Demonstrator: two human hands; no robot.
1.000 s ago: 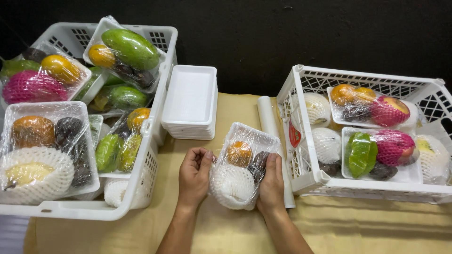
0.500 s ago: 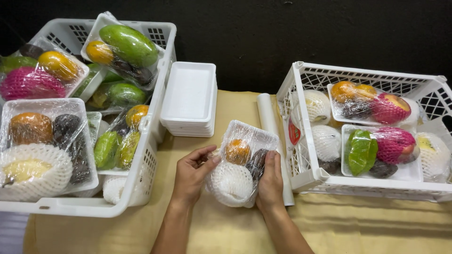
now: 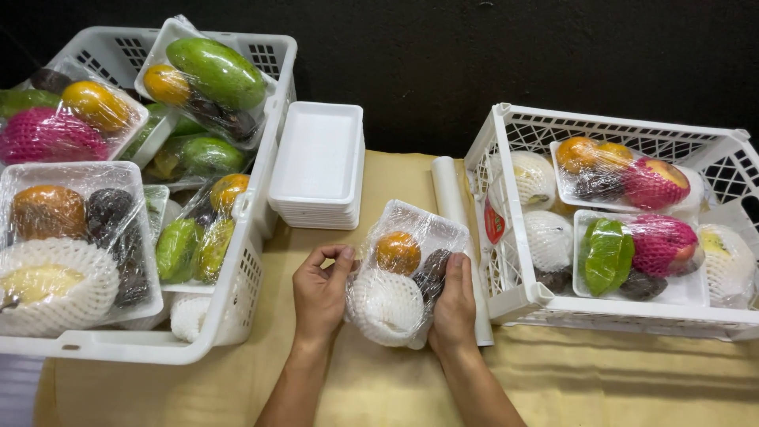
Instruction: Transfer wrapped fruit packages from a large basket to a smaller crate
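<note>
Fruit packing station, likely back room of a shop or market stall. White plastic crate at left and another crate at right, both filled with film-wrapped fruit trays. Stack of empty white foam trays between them. Roll of cling film on a table under yellow cloth. Dark wall behind.

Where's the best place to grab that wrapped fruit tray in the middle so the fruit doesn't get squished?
Probably by its two long sides, as the left hand and right hand do now, coming from left and right. The wrapped fruit tray has firm foam edges there, while the top is thin film stretched over the orange fruit and netted fruit, which pressing might bruise.
</note>
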